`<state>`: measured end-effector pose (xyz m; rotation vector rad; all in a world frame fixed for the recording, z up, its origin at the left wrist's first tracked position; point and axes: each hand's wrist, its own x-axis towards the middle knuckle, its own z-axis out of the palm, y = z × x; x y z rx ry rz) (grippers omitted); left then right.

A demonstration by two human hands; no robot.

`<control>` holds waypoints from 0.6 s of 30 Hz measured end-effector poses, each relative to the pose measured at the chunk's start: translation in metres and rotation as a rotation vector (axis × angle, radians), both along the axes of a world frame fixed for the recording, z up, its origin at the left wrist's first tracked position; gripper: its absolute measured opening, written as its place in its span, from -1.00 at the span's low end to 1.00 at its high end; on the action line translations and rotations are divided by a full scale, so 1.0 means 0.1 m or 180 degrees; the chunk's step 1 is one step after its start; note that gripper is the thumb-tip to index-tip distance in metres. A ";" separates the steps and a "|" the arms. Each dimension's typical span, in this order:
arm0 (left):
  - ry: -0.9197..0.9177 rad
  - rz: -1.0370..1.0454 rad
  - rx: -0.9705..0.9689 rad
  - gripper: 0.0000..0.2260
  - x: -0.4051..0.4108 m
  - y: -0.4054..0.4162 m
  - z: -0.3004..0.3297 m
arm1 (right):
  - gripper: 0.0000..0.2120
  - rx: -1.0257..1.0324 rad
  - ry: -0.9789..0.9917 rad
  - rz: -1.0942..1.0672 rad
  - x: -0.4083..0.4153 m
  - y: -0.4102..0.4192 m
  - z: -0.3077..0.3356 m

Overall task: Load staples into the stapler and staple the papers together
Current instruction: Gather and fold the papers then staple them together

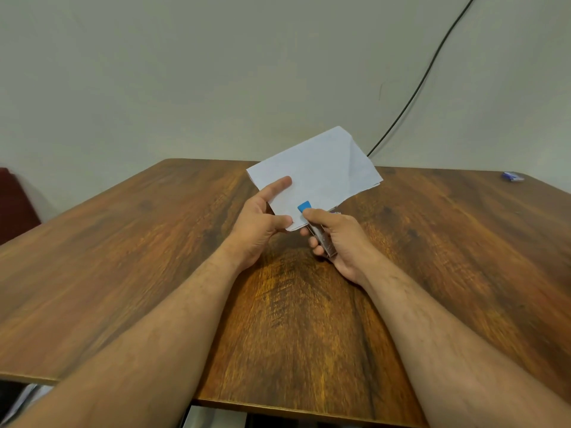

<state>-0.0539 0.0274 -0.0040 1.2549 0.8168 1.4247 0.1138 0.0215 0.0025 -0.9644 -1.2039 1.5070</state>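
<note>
A small stack of white papers point(321, 168) is held up above the wooden table point(154, 257), its far right corner creased. My left hand point(259, 223) pinches the papers' near left edge between thumb and fingers. My right hand point(336, 239) is closed around a small metal stapler point(321, 239) with a blue tip. The stapler's jaws sit over the papers' near corner, blue tip on top of the sheet. The lower jaw is hidden behind the papers.
A small blue and white staple box point(513, 176) lies at the far right of the table. A black cable point(423, 78) runs down the wall behind. A dark red object point(15, 202) stands at the left beyond the table edge.
</note>
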 end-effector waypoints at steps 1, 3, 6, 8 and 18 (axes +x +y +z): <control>0.0000 -0.0006 0.0013 -0.35 0.00 0.00 -0.01 | -0.73 0.0055 -0.0062 0.0014 -0.01 0.00 0.00; 0.0008 -0.0047 0.0045 -0.35 0.00 0.01 -0.02 | -0.67 0.0135 -0.0188 0.0031 -0.02 -0.01 -0.01; 0.0058 -0.0038 0.0061 -0.35 -0.01 0.04 -0.03 | -0.62 0.0151 -0.0319 0.0007 -0.03 -0.01 -0.01; 0.0041 -0.0026 0.0061 -0.34 -0.01 0.04 -0.03 | -0.61 0.0139 -0.0359 -0.0074 -0.04 0.00 -0.01; 0.0006 -0.0110 0.0000 -0.35 -0.02 0.03 -0.02 | -0.59 0.0156 -0.0493 -0.0216 -0.04 0.02 -0.03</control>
